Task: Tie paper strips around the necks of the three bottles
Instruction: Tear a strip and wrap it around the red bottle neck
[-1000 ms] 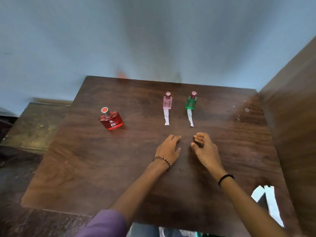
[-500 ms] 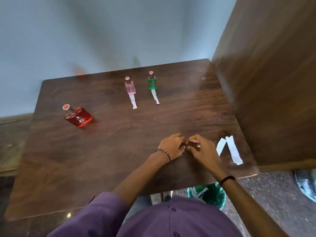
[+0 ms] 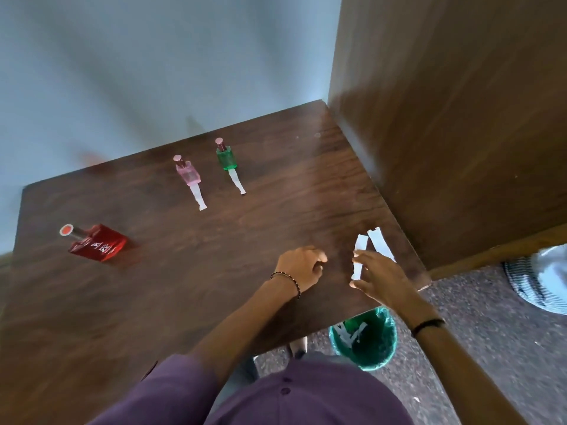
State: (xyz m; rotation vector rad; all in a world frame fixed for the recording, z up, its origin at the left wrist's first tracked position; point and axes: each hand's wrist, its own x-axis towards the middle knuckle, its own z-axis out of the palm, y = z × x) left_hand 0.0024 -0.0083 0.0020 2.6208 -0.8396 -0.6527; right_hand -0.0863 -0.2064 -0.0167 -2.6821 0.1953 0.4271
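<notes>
White paper is the object of the present move. Half a second ago we saw both hands joined fingertip to fingertip. They have now parted, and the right hand (image 3: 383, 280) has travelled outward to the two loose strips. It is spread and released, grasping nothing. The first strip (image 3: 360, 243) lies under its fingertips and shows again between thumb and fingers; the second strip (image 3: 380, 243) lies just beyond them. The left hand (image 3: 302, 266) rests to its left with fingers curled under; whether it pinches anything we cannot tell.

We judge this to be the pick-up of a strip for the red bottle (image 3: 98, 243), which stands far to the left of the left hand and shows no paper. The pink bottle (image 3: 187, 173) and green bottle (image 3: 227, 157) stand well beyond the left hand, each with a white tail (image 3: 198, 196) running from its foot toward us. The neck ties are too small to confirm.

Nothing lies between the right hand and the strips. The wooden panel (image 3: 460, 148) rises just right of the second strip and limits the approach. The table (image 3: 184, 302) edge is near the right wrist, with a green bin (image 3: 363, 342) of paper scraps below it, so a careless sweep could drop a strip there.
</notes>
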